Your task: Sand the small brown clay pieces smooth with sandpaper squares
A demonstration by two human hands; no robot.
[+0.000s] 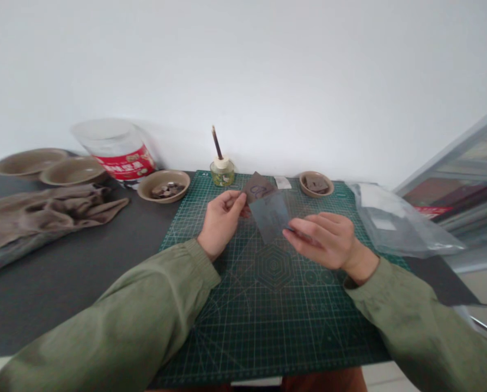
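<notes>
Between the thumb and fingers of my left hand [224, 220] is a brown square piece [259, 185] with dark curved lines drawn on it. My right hand [325, 238] pinches a translucent, bluish-grey plastic sheet [271, 216] by its right edge. This sheet overlaps the lower part of the brown piece, and I cannot tell whether the two touch. Both hands are above a green cutting mat [243, 316] printed with grid lines and a hexagon pattern.
Toward the wall stand a glass bottle [223, 173] with a brush handle, a bowl of brown pieces [317, 191] and a bowl of small pieces [164, 197]. A clear jar [123, 155], two bowls and a brown cloth [51, 215] lie left. On the right rests a plastic bag [402, 220].
</notes>
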